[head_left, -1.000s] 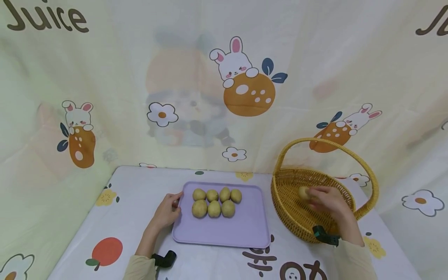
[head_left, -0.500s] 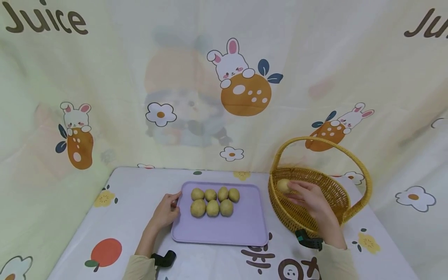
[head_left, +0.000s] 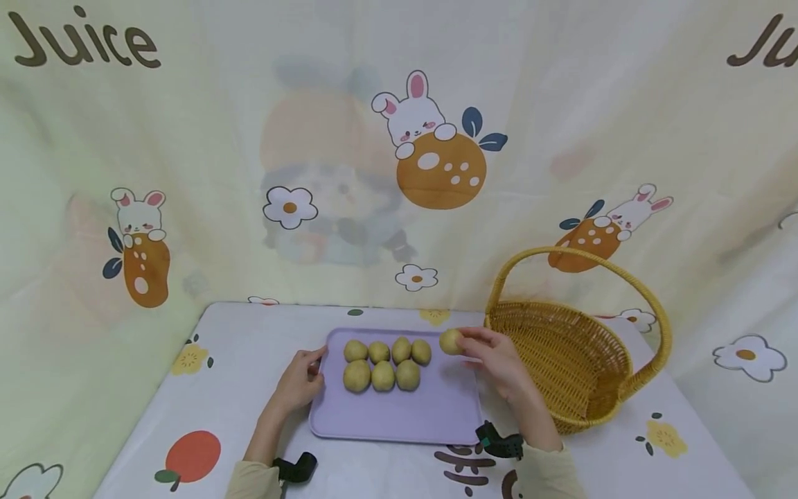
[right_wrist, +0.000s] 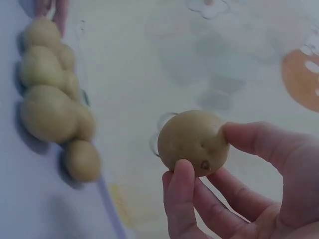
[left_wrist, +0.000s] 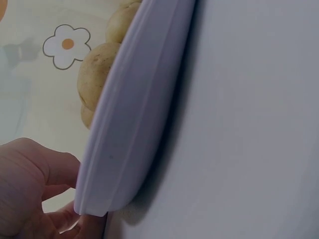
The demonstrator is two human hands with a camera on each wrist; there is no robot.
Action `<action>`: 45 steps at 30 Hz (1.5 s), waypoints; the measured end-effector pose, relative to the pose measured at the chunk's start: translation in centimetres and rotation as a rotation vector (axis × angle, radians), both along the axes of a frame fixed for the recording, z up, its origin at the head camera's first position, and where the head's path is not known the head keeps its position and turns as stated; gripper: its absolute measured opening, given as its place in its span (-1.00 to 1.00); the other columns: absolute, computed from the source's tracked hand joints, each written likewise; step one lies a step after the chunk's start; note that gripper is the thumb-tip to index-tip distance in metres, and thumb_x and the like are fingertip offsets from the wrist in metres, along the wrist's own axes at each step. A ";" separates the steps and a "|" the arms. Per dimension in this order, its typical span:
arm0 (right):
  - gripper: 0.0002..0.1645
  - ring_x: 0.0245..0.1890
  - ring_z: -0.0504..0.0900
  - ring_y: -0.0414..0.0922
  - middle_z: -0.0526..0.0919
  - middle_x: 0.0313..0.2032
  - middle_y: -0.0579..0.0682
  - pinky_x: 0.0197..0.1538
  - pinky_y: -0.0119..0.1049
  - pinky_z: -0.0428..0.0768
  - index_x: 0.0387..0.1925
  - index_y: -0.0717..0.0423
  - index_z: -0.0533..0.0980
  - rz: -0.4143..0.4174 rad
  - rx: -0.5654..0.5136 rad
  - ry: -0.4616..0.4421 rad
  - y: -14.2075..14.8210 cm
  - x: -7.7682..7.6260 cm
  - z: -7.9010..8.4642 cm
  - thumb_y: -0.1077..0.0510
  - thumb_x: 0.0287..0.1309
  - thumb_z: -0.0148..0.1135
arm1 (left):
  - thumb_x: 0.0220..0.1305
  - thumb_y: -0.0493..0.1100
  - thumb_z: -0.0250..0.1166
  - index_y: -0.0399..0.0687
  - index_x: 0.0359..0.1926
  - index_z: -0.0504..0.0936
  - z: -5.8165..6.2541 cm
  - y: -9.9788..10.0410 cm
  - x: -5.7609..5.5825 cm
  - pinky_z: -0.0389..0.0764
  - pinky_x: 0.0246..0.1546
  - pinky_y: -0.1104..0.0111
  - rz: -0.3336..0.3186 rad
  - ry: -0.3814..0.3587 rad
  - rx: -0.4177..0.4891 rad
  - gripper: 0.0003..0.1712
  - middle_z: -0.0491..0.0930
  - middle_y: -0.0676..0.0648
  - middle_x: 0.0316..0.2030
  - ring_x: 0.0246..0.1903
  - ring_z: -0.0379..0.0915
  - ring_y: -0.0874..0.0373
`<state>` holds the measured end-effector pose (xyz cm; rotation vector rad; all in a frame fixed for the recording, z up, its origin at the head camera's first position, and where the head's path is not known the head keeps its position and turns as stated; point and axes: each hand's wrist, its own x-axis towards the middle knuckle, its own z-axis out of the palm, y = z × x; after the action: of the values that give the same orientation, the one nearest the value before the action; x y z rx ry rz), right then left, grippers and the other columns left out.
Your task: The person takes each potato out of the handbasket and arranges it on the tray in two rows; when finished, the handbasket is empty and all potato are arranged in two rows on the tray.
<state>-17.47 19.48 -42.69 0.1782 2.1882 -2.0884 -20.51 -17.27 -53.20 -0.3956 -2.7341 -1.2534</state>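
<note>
My right hand [head_left: 501,364] pinches a potato [right_wrist: 193,143] between thumb and fingertips, above the right back part of the lilac tray [head_left: 399,419]. Several potatoes lie on that tray in two rows, the back row [head_left: 379,351] and the front row [head_left: 383,376], toward its left and back. At the tray's left edge, my left hand [head_left: 299,380] grips the rim, and the left wrist view has the thumb and fingers [left_wrist: 62,169] close about the tray's corner.
Right of the tray stands a yellow wicker basket [head_left: 548,353] with a tall arched handle [head_left: 648,291]; no potato shows inside it. A patterned cloth [head_left: 249,333] covers the table, and a printed curtain [head_left: 218,138] hangs behind.
My right hand has lifted the potato out of the basket and carried it left over the tray. The left hand stays at the tray's edge.
</note>
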 end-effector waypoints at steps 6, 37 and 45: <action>-0.54 -0.32 0.64 -0.20 0.68 -0.23 -0.01 -0.27 -0.33 0.64 0.09 0.46 0.49 -0.028 -0.025 -0.048 -1.9 -0.5 -2.6 0.25 0.22 0.26 | 0.05 -0.44 0.26 -0.36 0.27 0.46 0.1 0.3 -0.2 0.49 -0.20 0.20 -0.001 -0.021 0.003 -0.33 0.49 -0.25 -0.07 -0.23 0.49 0.02; -0.67 -0.47 0.68 -0.13 0.67 -0.39 0.08 -0.51 -0.38 0.59 -0.11 0.45 0.58 -0.110 0.135 -0.143 -3.5 0.1 -7.1 0.22 0.21 0.25 | 0.04 -0.44 0.26 -0.35 0.28 0.47 -0.1 0.2 0.0 0.48 -0.22 0.22 0.001 -0.038 -0.010 -0.32 0.48 -0.26 -0.07 -0.25 0.49 0.04; -0.67 -0.50 0.65 -0.20 0.68 -0.45 0.04 -0.53 -0.44 0.54 -0.16 0.41 0.62 -0.102 0.147 -0.151 -3.3 -0.3 -7.5 0.16 0.22 0.27 | 0.06 -0.44 0.26 -0.35 0.27 0.47 0.1 -0.2 0.0 0.50 -0.16 0.17 0.005 -0.043 0.005 -0.34 0.49 -0.27 -0.06 -0.24 0.50 0.01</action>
<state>-17.76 16.18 -50.18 0.4538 2.2844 -1.8926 -20.50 -17.43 -53.14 -0.3648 -2.7655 -1.2817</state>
